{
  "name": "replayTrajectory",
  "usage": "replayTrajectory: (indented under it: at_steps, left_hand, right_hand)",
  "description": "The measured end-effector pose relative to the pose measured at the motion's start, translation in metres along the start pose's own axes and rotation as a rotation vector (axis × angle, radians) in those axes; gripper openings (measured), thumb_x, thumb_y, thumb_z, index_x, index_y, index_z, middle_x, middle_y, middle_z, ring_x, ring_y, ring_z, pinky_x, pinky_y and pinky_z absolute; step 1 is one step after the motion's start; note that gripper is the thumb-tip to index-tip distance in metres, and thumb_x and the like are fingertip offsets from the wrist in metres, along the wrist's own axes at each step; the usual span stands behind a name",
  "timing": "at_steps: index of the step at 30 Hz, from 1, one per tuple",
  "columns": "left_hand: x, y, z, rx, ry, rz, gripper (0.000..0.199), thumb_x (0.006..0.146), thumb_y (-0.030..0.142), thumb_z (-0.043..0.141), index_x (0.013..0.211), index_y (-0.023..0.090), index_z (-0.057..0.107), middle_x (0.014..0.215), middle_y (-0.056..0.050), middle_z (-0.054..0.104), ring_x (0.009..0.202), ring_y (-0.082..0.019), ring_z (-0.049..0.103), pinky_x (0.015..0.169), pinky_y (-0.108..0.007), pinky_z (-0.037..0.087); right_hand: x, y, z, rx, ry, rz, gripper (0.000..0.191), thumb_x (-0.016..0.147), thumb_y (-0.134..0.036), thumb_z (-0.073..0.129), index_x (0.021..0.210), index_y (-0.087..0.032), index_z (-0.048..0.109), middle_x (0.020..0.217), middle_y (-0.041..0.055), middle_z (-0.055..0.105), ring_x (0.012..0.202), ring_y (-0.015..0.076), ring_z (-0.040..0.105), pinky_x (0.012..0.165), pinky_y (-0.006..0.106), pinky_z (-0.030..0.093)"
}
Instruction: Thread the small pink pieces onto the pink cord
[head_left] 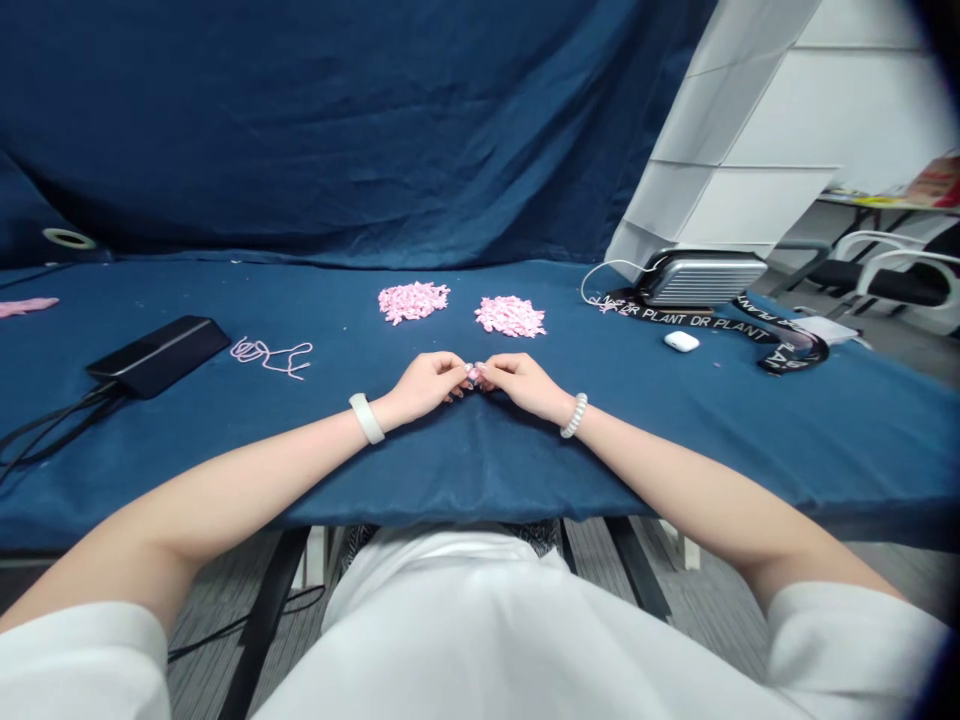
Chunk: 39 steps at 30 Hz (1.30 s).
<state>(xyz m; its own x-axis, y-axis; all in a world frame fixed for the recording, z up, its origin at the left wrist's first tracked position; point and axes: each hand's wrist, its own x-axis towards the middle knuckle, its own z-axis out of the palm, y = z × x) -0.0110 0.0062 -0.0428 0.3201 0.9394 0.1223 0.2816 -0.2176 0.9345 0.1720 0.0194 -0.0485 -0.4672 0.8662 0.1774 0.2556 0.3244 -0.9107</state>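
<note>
My left hand and my right hand meet over the blue cloth near the middle of the table. Both pinch one small pink piece between their fingertips; its shape is too small to make out. Beyond my left hand lies a pile of small pink pieces. A second pink pile sits beyond my right hand.
A black box with cables and a tangled pink cord are on the left. Tape lies at the back left. On the right are a silver case, a lettered strap and a small white case.
</note>
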Motion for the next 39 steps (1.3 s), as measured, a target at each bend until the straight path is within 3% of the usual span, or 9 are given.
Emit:
replayTrajectory:
  at_steps: [6, 10, 18, 23, 27, 31, 35, 37, 39]
  left_hand:
    - [0.0, -0.001, 0.003, -0.047, 0.029, -0.035, 0.026, 0.077, 0.038, 0.057, 0.074, 0.013, 0.061, 0.07, -0.005, 0.063, 0.058, -0.009, 0.055, 0.049, -0.018, 0.043]
    - [0.009, -0.004, -0.004, -0.172, 0.203, -0.094, 0.021, 0.071, 0.033, 0.063, 0.077, 0.014, 0.061, 0.073, -0.004, 0.063, 0.06, -0.009, 0.056, 0.05, -0.018, 0.044]
    - [0.053, -0.022, -0.082, 0.073, 0.548, -0.01, 0.027, 0.075, 0.027, 0.055, 0.096, 0.012, 0.058, 0.093, -0.011, 0.064, 0.076, -0.013, 0.061, 0.068, -0.026, 0.049]
    - [0.06, -0.039, -0.103, 0.492, 0.369, 0.094, 0.049, 0.065, 0.026, 0.069, 0.111, 0.012, 0.06, 0.123, -0.012, 0.059, 0.117, -0.027, 0.049, 0.101, -0.035, 0.033]
    - [0.059, -0.052, -0.101, 0.762, 0.228, 0.08, 0.056, 0.075, 0.029, 0.06, 0.127, 0.014, 0.049, 0.136, -0.012, 0.048, 0.127, -0.03, 0.04, 0.106, -0.04, 0.026]
    - [0.056, -0.051, -0.109, 0.975, 0.261, 0.034, 0.06, 0.082, 0.032, 0.05, 0.138, 0.015, 0.035, 0.144, -0.013, 0.036, 0.132, -0.029, 0.032, 0.11, -0.044, 0.019]
    - [0.05, -0.039, -0.147, 1.11, 0.317, -0.143, 0.05, 0.08, 0.04, 0.051, 0.122, 0.013, 0.053, 0.119, -0.018, 0.06, 0.113, -0.033, 0.053, 0.096, -0.047, 0.038]
    - [0.043, -0.033, -0.176, 1.157, 0.337, -0.261, 0.037, 0.068, 0.041, 0.065, 0.092, 0.013, 0.066, 0.092, -0.019, 0.068, 0.096, -0.038, 0.06, 0.083, -0.051, 0.045]
    - [0.035, -0.029, -0.204, 1.176, 0.366, -0.318, 0.028, 0.054, 0.037, 0.076, 0.061, 0.014, 0.063, 0.062, -0.016, 0.064, 0.083, -0.04, 0.062, 0.075, -0.054, 0.046]
  right_hand:
    - [-0.005, -0.001, 0.003, -0.366, 0.05, -0.136, 0.032, 0.085, -0.041, 0.049, 0.085, -0.014, 0.066, 0.076, 0.0033, 0.063, 0.064, 0.0109, 0.052, 0.063, 0.024, 0.04]
    - [-0.01, -0.004, 0.005, -0.565, 0.094, -0.302, 0.02, 0.083, -0.03, 0.054, 0.092, -0.015, 0.063, 0.09, 0.007, 0.061, 0.081, 0.0151, 0.056, 0.077, 0.029, 0.044]
    - [-0.009, 0.003, 0.002, -0.626, -0.004, -0.335, 0.026, 0.083, -0.033, 0.055, 0.103, -0.016, 0.059, 0.108, 0.0111, 0.057, 0.102, 0.0206, 0.055, 0.096, 0.038, 0.043]
    - [-0.009, 0.005, 0.002, -0.666, -0.029, -0.341, 0.029, 0.085, -0.034, 0.052, 0.105, -0.015, 0.059, 0.114, 0.012, 0.054, 0.107, 0.0211, 0.053, 0.098, 0.038, 0.042]
    - [-0.01, 0.004, 0.001, -0.692, -0.044, -0.35, 0.03, 0.085, -0.034, 0.052, 0.107, -0.016, 0.059, 0.116, 0.0126, 0.053, 0.109, 0.0217, 0.053, 0.099, 0.04, 0.042]
    - [-0.01, 0.003, 0.001, -0.713, -0.064, -0.358, 0.031, 0.086, -0.034, 0.051, 0.11, -0.016, 0.058, 0.118, 0.0125, 0.053, 0.109, 0.0225, 0.053, 0.099, 0.042, 0.042]
    - [-0.011, 0.004, 0.002, -0.724, -0.075, -0.359, 0.032, 0.086, -0.034, 0.05, 0.111, -0.015, 0.057, 0.119, 0.013, 0.052, 0.11, 0.0228, 0.053, 0.099, 0.042, 0.042]
    - [-0.011, 0.004, 0.002, -0.724, -0.079, -0.362, 0.032, 0.086, -0.034, 0.051, 0.111, -0.016, 0.057, 0.119, 0.0132, 0.052, 0.11, 0.023, 0.053, 0.099, 0.042, 0.043]
    - [-0.011, 0.005, 0.002, -0.726, -0.079, -0.364, 0.032, 0.086, -0.034, 0.051, 0.111, -0.016, 0.057, 0.119, 0.0132, 0.052, 0.11, 0.0232, 0.053, 0.099, 0.043, 0.043]
